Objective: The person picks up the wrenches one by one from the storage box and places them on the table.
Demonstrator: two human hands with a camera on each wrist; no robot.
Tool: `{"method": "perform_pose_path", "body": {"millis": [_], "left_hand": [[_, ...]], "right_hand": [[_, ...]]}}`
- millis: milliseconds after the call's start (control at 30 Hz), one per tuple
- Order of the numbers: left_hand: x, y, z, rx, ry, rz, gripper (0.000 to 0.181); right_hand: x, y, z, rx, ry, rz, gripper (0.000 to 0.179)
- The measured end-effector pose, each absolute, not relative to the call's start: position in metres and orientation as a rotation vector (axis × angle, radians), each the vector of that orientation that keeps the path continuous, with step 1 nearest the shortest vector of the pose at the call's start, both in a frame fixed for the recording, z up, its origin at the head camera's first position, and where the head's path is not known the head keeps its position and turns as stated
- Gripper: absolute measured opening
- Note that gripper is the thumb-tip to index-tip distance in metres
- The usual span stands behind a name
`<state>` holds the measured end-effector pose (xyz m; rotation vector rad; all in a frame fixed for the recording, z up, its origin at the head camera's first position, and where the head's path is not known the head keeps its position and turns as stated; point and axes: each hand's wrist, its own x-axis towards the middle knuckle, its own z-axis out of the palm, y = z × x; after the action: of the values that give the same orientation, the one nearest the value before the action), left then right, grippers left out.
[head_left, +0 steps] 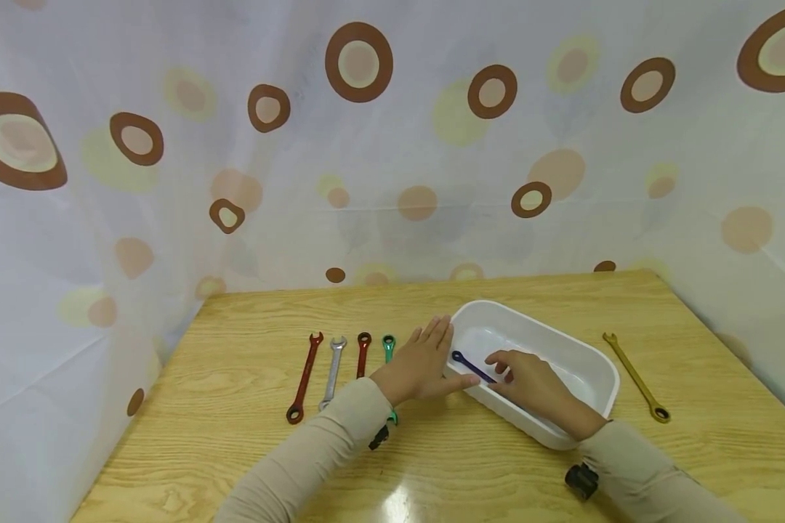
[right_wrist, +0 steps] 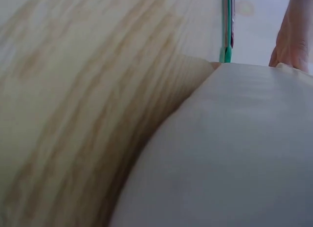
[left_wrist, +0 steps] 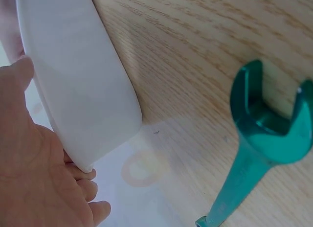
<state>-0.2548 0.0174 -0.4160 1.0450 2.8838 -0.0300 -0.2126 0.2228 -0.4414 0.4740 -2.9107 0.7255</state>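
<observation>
A white plastic tray (head_left: 536, 427) stands at an angle on the wooden table, its wall also filling much of the right wrist view. My left hand (head_left: 421, 363) rests on the tray's left end with straight fingers, the thumb stretched along the near rim. Inside the tray lies a small dark blue-purple combination wrench (head_left: 474, 369). Over it hovers my right hand (head_left: 533, 381), fingers loosely bent and spread from the thumb; the thumb hides the wrench's near end. A green wrench (left_wrist: 239, 183) lies below my left wrist, partly covered by the arm in the head view.
Left of the tray lie a long red wrench (head_left: 304, 378), a silver wrench (head_left: 333, 370) and another red wrench (head_left: 363, 359), side by side. A gold wrench (head_left: 636, 378) lies to the tray's right. A patterned curtain (head_left: 419, 145) surrounds the table's back and sides.
</observation>
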Motion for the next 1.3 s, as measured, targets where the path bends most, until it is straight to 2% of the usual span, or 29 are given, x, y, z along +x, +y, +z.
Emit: {"method": "perform_pose_path", "body": {"millis": [467, 900, 1300], "left_hand": [[-0.2529, 0.0182, -0.4139, 1.050, 2.881, -0.049, 0.101], [-0.2554, 0.0184, -0.4163, 1.032, 2.878, -0.050, 0.099], [-0.2520, 0.0184, -0.4132, 1.035, 2.887, -0.028, 0.098]], "right_hand": [[-0.2124, 0.2222, -0.4460, 0.515, -2.917, 0.660, 0.027], [-0.2110, 0.2214, -0.4442, 0.434, -2.977, 0.665, 0.037], [-0.2078, 0.2240, -0.4447, 0.444, -3.029, 0.665, 0.037]]}}
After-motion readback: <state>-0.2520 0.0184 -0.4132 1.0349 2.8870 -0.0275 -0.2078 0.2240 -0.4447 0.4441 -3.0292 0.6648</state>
